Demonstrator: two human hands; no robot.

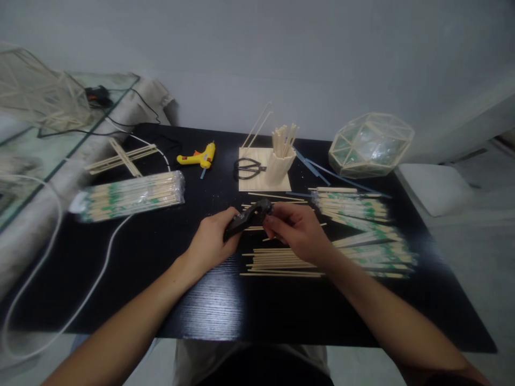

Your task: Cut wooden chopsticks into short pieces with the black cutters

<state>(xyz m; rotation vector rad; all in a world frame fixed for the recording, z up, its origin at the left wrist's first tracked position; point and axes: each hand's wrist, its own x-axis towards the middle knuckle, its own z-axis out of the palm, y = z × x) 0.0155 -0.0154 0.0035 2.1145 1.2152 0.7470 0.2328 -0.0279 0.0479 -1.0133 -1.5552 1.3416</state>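
My left hand point(217, 231) is wrapped round the handle of a black hand tool point(248, 216), whose exact kind I cannot make out. The tool points up and to the right, over the middle of the table. At its far end, the fingers of my right hand point(295, 228) are pinched together. Whatever they hold, if anything, is too small or hidden to name. Loose wooden sticks point(277, 259) lie side by side below and behind my right hand. Several plastic-wrapped bundles of sticks point(376, 252) extend out to the right of them.
Behind the hands, a stick-built cup point(278, 170) full of sticks and black scissors point(248, 169) rest on a wooden board point(263, 186). A yellow glue gun point(197, 158) and packed sticks point(134, 197) lie left. A faceted stick frame point(370, 146) stands back right; a white cable point(105, 262) loops left.
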